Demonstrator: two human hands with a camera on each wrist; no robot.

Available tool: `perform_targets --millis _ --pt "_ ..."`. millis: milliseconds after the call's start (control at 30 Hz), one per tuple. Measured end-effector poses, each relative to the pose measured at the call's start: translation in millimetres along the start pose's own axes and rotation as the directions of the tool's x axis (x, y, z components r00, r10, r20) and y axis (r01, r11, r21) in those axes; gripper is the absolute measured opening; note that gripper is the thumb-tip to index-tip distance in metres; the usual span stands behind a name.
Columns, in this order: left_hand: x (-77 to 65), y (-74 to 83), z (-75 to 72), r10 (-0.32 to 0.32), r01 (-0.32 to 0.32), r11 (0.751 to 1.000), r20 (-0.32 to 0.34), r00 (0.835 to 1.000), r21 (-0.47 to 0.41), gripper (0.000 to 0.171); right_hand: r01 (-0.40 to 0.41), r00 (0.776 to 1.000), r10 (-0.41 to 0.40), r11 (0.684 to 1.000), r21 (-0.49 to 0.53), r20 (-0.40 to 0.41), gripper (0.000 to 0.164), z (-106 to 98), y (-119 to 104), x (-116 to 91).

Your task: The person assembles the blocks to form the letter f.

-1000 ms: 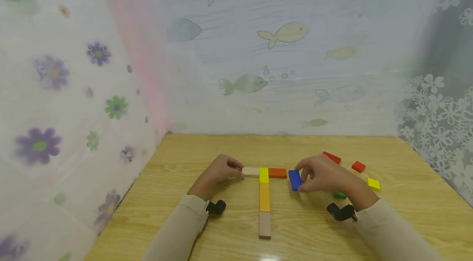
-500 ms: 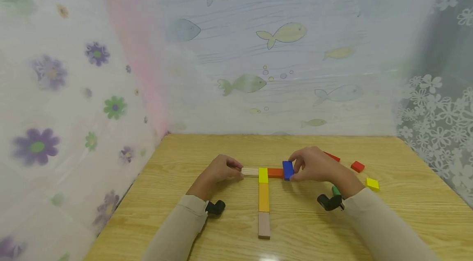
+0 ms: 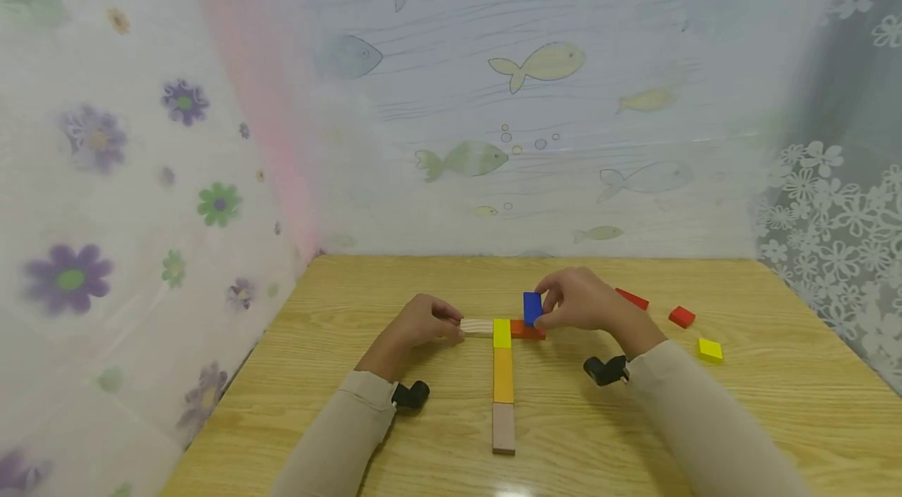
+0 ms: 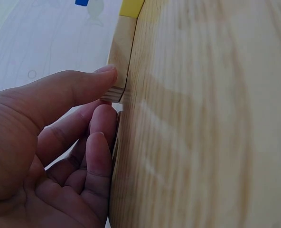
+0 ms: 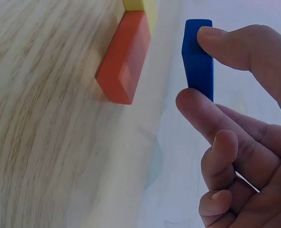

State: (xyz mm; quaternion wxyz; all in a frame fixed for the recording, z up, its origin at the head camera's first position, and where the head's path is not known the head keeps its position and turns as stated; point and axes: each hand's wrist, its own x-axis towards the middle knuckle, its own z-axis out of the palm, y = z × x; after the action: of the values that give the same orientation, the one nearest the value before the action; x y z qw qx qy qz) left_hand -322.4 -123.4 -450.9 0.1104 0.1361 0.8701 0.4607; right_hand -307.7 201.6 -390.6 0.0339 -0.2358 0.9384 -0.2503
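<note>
My right hand (image 3: 585,301) pinches a blue block (image 3: 532,309) between thumb and fingers. In the right wrist view the blue block (image 5: 197,61) is held up, apart from the table and from the orange-red block (image 5: 126,59). My left hand (image 3: 423,322) pinches the left end of a plain wooden block (image 3: 478,327), which lies on the table; its thumb (image 4: 88,85) shows on that end in the left wrist view. A yellow block (image 3: 502,333) sits between the plain and orange-red blocks. From it an orange block (image 3: 503,376) and a brownish block (image 3: 503,428) run toward me.
Loose blocks lie at the right of the wooden table (image 3: 338,419): a long red one (image 3: 632,299), a small red one (image 3: 681,316) and a yellow one (image 3: 710,350). A fish-patterned curtain (image 3: 535,192) hangs behind the table's back edge.
My right hand has carried the blue block left and away from me, from beside the orange-red block to over its far side. The left hand stays in place. The green block is now hidden.
</note>
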Motion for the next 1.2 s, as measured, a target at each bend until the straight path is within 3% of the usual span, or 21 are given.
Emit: perform_targets --millis 633,1000,1200 --pt "1.4 -0.1 0.0 0.006 -0.006 1.0 0.001 1.0 -0.006 0.029 -0.071 0.997 0.071 0.997 0.035 0.01 0.057 10 -7 33" --pt "0.1 0.1 -1.2 -0.002 0.002 1.0 0.003 1.0 -0.008 0.03 -0.055 0.998 0.055 0.996 0.063 -0.001 0.056 21 -7 44" --pt "1.2 -0.9 -0.8 -0.001 0.001 1.0 0.0 1.0 0.001 0.029 -0.085 0.996 0.085 0.994 0.062 -0.001 0.054 27 -10 47"
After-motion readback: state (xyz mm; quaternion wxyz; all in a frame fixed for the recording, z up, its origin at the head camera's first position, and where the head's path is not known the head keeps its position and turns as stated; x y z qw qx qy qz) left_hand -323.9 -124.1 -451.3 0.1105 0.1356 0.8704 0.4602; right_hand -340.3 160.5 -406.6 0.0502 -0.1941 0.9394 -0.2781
